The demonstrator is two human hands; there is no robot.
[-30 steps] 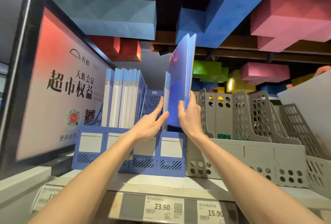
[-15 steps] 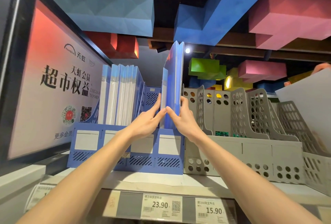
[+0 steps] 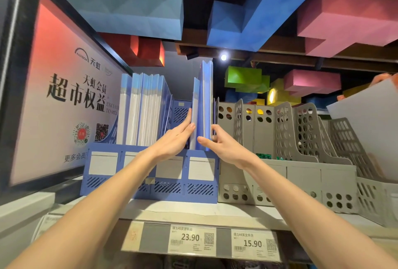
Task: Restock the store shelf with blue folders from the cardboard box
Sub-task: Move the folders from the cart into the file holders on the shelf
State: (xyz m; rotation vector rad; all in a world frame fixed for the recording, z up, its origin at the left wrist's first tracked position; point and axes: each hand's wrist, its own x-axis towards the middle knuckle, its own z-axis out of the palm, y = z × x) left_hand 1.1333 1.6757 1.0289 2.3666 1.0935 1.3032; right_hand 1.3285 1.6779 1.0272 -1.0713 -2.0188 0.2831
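Observation:
A tall blue folder (image 3: 206,96) stands upright in the rightmost slot of the blue file rack (image 3: 150,174) on the shelf. My right hand (image 3: 219,146) pinches its lower edge between thumb and curled fingers. My left hand (image 3: 176,139) lies flat, fingers straight, against a shorter blue folder (image 3: 195,105) just left of it. Several more blue-and-white folders (image 3: 142,107) fill the rack's left slots. The cardboard box is out of view.
Grey perforated file racks (image 3: 286,161) stand right of the blue rack. A large framed red-and-white sign (image 3: 56,96) stands at the left. Price tags (image 3: 191,238) line the shelf's front edge. Coloured blocks hang overhead.
The tall folder has come down from a tilted, raised position into the rack slot and now stands upright. Both hands moved down and closer together with it.

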